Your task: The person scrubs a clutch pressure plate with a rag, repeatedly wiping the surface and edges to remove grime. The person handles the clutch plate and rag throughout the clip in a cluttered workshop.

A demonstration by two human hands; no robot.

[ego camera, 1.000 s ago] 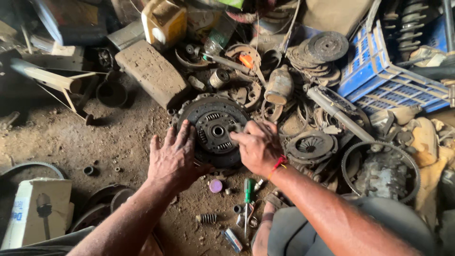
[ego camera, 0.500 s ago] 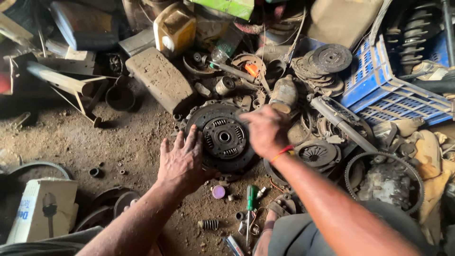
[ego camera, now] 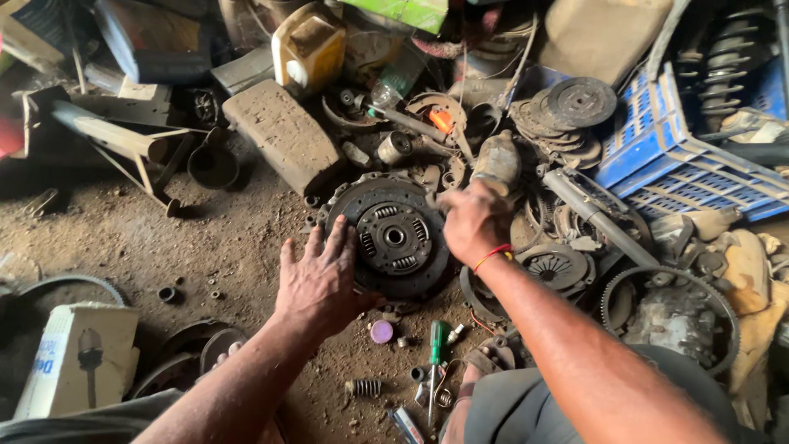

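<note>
Head view looks down on a round, dark clutch disc [ego camera: 393, 237] lying flat on the dirt floor [ego camera: 148, 238], near the middle of the frame. It has a metal hub with small springs around a hole in its center.

The left hand [ego camera: 319, 279] lies flat on the lower left edge of the disc, fingers spread out and holding nothing. The right hand [ego camera: 471, 220] rests at the right edge of the disc with its fingers curled; I cannot tell if it is pinching something. A red string [ego camera: 491, 256] is tied around that wrist.

Just below the disc are a small purple cap [ego camera: 380, 331], a green-handled screwdriver [ego camera: 436, 345] and a little coil spring [ego camera: 362, 386], all on the dirt. Up and to the left of the disc sits a big gray block [ego camera: 283, 131], and above that a yellow jug [ego camera: 308, 51]. To the right of the disc lie more round metal parts, with a toothed ring gear [ego camera: 670, 308] at the lower right. A stack of rusty discs [ego camera: 567, 115] sits in the upper right, beside a blue plastic crate [ego camera: 666, 160]. A white box [ego camera: 78, 358] stands in the lower left corner of the frame.
</note>
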